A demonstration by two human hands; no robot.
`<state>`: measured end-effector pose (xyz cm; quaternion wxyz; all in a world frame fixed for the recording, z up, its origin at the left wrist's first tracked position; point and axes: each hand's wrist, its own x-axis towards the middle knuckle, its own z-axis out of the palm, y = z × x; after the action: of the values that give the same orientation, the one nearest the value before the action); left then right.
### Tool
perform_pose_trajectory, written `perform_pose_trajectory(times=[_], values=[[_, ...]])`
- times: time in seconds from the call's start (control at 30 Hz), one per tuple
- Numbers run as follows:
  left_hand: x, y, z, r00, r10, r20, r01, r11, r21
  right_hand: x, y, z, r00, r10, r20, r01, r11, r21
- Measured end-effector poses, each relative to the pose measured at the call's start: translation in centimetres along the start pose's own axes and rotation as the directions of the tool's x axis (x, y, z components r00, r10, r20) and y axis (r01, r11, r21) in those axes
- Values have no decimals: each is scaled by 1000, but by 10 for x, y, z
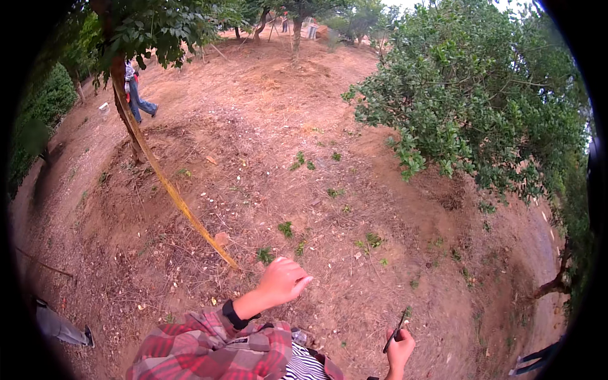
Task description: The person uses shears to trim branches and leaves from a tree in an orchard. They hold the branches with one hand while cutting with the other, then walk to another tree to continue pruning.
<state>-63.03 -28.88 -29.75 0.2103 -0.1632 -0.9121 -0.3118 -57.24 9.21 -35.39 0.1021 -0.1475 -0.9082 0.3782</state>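
Note:
My left hand, with a dark band on its wrist, is raised before my body above the dry ground. Its fingers curl under, and the palm is hidden; nothing shows in it. Lower and to the right, my right hand grips a slim dark hand tool, seemingly pruning shears, with its tip pointing up and away from me. Clipped green leaf sprigs lie scattered on the reddish soil ahead. A broad-leaved evergreen shrub fills the upper right.
A yellowish wooden prop pole slants from a tree trunk down to the soil. Behind that trunk walks a person in blue trousers. Another person's leg shows at lower left, and someone's feet at lower right.

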Motion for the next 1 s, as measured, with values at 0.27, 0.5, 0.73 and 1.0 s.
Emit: perform_pose_trajectory(times=[0.27, 0.5, 0.73, 1.0], values=[[-13, 5, 6, 996, -90, 17, 89, 994, 62, 58, 16, 25, 976, -84, 201, 65, 993, 100], [-69, -14, -17, 949, -315, -3, 312, 939, 145, 94, -42, 91, 881, -262, 393, 260, 964, 59], [-131, -32, -52, 839, -541, -61, 542, 819, 191, 87, -130, 163, 718, -365, 593, 457, 890, -6], [-182, -56, -105, 721, -656, -223, 693, 685, 224, 38, -230, 224, 497, -564, 659, 601, 772, 207]])
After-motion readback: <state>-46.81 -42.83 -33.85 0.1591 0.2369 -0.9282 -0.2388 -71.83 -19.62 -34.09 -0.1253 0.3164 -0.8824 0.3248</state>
